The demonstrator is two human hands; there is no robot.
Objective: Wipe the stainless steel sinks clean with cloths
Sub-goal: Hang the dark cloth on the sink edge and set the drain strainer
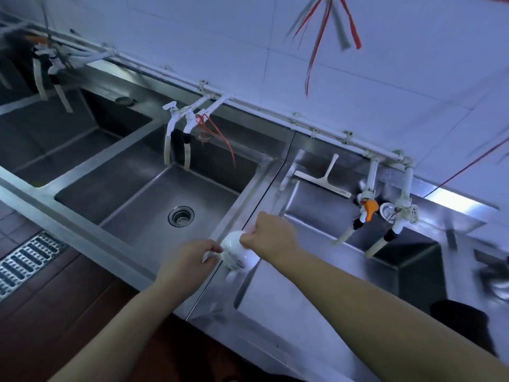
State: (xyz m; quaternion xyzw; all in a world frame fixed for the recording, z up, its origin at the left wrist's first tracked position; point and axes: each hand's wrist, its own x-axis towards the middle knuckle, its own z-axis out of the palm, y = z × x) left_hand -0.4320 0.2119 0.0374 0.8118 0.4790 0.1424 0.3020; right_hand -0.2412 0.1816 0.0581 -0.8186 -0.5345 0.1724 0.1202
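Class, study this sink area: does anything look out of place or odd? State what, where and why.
A white squeegee leans against the back wall of the right-hand sink rather than hanging up. Red strings trail from the taps into the middle sink. Both hands hold a white rounded object, not plainly a cloth.

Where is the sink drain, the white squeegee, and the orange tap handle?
sink drain (181, 216), head view, on its perforated strainer
white squeegee (322, 183), head view, middle of its blade
orange tap handle (370, 208), head view, on its orange lever

Brushed steel sink (154, 205); glossy white cloth (239, 253).
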